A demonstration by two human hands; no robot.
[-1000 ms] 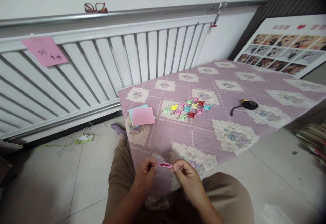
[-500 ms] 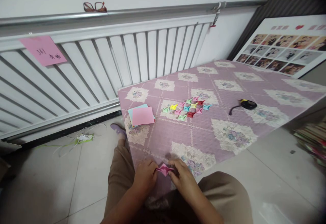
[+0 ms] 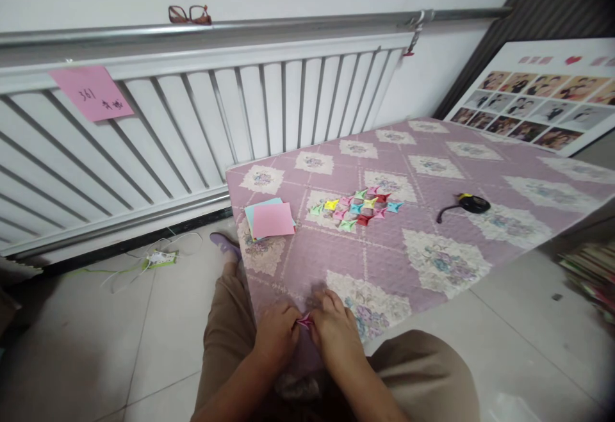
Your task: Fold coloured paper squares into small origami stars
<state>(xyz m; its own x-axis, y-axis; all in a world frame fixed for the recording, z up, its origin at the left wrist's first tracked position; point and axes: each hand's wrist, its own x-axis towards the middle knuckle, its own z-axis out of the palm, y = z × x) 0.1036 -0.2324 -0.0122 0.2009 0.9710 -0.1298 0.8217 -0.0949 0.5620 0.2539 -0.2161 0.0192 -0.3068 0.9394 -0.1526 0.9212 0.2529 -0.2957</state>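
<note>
A small piece of folded pink paper (image 3: 304, 321) is pinched between my two hands at the table's near end. My left hand (image 3: 277, 332) is closed on its left side, fingertips on the paper. On its right side my right hand (image 3: 335, 329) grips it, and the fingers cover much of the fold. Farther up the cloth lie several folded paper pieces (image 3: 356, 208) in green, yellow, pink, blue and red, grouped in slanting rows. To their left rests a stack of paper sheets (image 3: 273, 219), pink on top with light blue beneath.
A patterned purple tablecloth (image 3: 317, 268) covers the table. A black object with a cord-like tail (image 3: 473, 203) lies on the right. Behind stands a white radiator (image 3: 250, 102) with glasses (image 3: 189, 15) on the pipe above. A photo board (image 3: 538, 95) leans at the far right.
My right hand has moved left and turned over the pink paper, which now looks narrower and more covered by my fingers. The view has shifted slightly. The pieces on the table lie unchanged.
</note>
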